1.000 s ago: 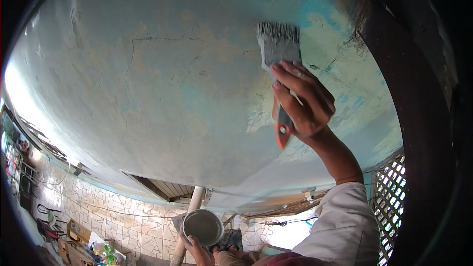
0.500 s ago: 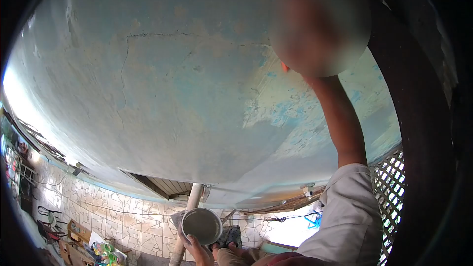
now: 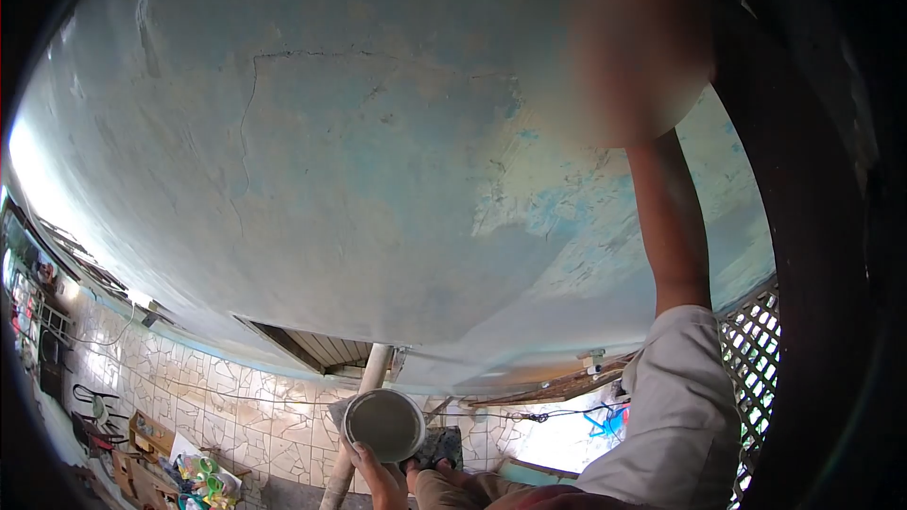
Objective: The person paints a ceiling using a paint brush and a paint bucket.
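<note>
My left hand (image 3: 376, 478) grips the side of a round tub (image 3: 385, 426) at the bottom centre, with its thumb at the rim. Greyish material lies inside the tub. My right arm, in a light sleeve, reaches up along the pale blue-green wall (image 3: 378, 189). A blurred round patch covers my right hand (image 3: 635, 47), so its fingers and anything in them cannot be made out. Thin cracks run across the wall, and rough, scraped patches of cream and blue show beside my right forearm.
A pole (image 3: 361, 425) stands behind the tub. White lattice (image 3: 753, 359) is at the right, beside a dark beam (image 3: 803, 227). Below lie a cracked-tile floor (image 3: 274, 425), chairs (image 3: 97, 406) and a cluttered wooden table (image 3: 142, 477). My feet are on a dark surface.
My right hand and forearm have shifted a little to the right against the wall. My left hand still holds the tub, which sits slightly more to the left and higher in view.
</note>
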`<state>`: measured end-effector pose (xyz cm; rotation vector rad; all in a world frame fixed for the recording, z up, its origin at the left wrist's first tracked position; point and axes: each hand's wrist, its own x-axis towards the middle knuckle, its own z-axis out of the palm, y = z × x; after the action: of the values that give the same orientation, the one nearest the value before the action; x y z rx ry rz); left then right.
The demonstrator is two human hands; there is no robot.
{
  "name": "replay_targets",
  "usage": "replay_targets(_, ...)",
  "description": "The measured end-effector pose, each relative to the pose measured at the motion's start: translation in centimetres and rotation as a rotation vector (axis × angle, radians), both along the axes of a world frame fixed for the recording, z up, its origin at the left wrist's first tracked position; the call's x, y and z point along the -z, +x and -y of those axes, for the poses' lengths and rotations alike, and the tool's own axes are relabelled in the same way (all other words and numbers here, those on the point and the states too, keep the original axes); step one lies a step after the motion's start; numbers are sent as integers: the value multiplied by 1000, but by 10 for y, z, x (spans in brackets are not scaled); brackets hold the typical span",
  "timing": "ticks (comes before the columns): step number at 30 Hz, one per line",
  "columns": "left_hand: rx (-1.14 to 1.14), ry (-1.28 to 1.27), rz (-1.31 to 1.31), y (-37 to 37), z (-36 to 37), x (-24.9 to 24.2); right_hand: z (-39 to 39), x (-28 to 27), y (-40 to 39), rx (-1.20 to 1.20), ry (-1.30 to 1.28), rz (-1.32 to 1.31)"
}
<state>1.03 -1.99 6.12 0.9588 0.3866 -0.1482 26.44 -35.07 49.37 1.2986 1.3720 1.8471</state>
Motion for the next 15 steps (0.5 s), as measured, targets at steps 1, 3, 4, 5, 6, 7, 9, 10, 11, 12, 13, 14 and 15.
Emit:
replay_targets(1, 4, -6, 4, -2, 0, 9, -2, 2, 3, 23, 24, -18)
replay_targets(3, 11, -20, 13, -3, -2, 25, -9, 23, 1, 127, 155, -79)
replay_targets(4, 22, -14, 0, -2, -1, 15, -16, 43, -4, 206, 261, -122)
replay_targets(5, 34, -11, -13, 2, 2, -5, -22, 65, -9, 194, 355, -178)
replay_targets(6, 46, -6, -25, 4, 2, -15, -21, 89, -16, 203, 383, -240)
replay_targets(7, 43, -14, -24, 4, 2, -13, -19, 117, -21, 220, 393, -273)
replay_targets(9, 35, -23, -6, 2, 0, -2, -14, 170, -41, 333, 390, -376)
replay_targets(10, 31, -25, 11, 1, -1, 5, -11, 195, -50, 335, 394, -430)
replay_targets(11, 25, -19, 43, 0, -4, 17, -9, 217, -58, 335, 386, -484)
replay_targets(12, 22, -14, 73, 1, -4, 26, -10, 239, -65, 325, 401, -533)
replay_targets(13, -8, -19, 69, 0, -4, 32, -12, 256, -74, 348, 403, -590)
replay_targets(14, -35, -23, 62, -2, -4, 37, -13, 274, -81, 344, 418, -656)
replay_targets(15, -60, -25, 55, -5, -5, 42, -16, 287, -91, 337, 429, -763)
